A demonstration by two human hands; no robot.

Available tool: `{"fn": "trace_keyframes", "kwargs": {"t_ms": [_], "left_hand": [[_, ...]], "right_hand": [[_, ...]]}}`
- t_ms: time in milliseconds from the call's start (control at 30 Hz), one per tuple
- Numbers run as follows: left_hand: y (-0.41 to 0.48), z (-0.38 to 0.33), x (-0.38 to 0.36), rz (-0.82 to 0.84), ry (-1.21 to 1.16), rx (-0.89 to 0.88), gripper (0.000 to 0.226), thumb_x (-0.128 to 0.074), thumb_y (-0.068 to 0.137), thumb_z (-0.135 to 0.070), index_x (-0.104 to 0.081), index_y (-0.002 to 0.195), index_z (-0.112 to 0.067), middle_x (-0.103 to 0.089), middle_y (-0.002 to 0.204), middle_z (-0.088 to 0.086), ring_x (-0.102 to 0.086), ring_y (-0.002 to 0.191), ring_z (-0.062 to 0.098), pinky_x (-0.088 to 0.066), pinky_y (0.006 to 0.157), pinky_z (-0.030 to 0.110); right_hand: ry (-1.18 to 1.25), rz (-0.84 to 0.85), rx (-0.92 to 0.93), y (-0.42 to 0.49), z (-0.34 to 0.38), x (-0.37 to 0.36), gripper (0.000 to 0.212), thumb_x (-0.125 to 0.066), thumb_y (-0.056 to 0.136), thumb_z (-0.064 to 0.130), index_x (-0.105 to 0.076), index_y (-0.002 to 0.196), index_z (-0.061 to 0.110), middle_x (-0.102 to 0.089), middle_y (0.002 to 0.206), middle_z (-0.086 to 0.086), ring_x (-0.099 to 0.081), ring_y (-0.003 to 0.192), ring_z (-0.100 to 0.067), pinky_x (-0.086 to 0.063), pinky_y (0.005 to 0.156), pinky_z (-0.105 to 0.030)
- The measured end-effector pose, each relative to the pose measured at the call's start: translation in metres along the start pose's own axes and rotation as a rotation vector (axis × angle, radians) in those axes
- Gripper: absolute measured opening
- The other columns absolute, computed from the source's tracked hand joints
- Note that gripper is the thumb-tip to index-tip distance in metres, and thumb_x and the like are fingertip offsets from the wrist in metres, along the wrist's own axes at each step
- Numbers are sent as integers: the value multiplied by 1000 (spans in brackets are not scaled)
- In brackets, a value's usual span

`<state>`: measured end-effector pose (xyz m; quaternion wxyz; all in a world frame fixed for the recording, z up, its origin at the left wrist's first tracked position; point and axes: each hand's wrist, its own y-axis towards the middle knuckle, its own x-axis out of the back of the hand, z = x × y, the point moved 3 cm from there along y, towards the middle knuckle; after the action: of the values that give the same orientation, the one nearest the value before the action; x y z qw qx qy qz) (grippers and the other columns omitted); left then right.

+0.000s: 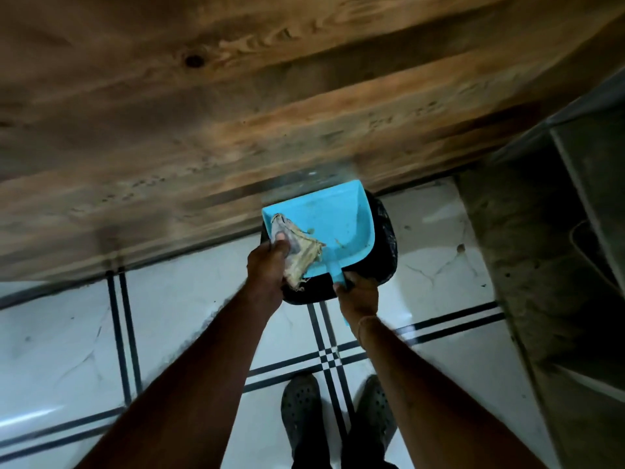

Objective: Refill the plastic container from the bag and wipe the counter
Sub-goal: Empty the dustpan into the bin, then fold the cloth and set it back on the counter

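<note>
A blue plastic dustpan is held over a black bin lined with a dark bag that stands on the floor against the wooden cabinet front. My right hand grips the dustpan's handle from below. My left hand clutches a dirty, frayed cloth pressed against the pan's left inner side. A few crumbs stick to the pan's surface. The plastic container, the supply bag and the counter top are out of view.
A wooden panel fills the upper frame. White floor tiles with black line borders lie below. A grey concrete or metal structure rises on the right. My feet in dark perforated clogs stand behind the bin.
</note>
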<state>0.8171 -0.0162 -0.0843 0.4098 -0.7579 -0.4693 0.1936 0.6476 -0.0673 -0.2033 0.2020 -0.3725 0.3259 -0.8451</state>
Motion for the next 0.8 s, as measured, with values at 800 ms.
{"fn": "trace_keyframes", "kwargs": {"t_ms": [800], "left_hand": [[-467,-182,-29,512,306,-149,32,-47,107,-31,-74,107,-15,-79,89,5,-74,80,20,-56,76,34]], "right_hand": [[794,178,312,-432,229,364,36,-71,92,21,-65,102,-12,-67,95,-38,-64,83,-32,-57,73,-47]]}}
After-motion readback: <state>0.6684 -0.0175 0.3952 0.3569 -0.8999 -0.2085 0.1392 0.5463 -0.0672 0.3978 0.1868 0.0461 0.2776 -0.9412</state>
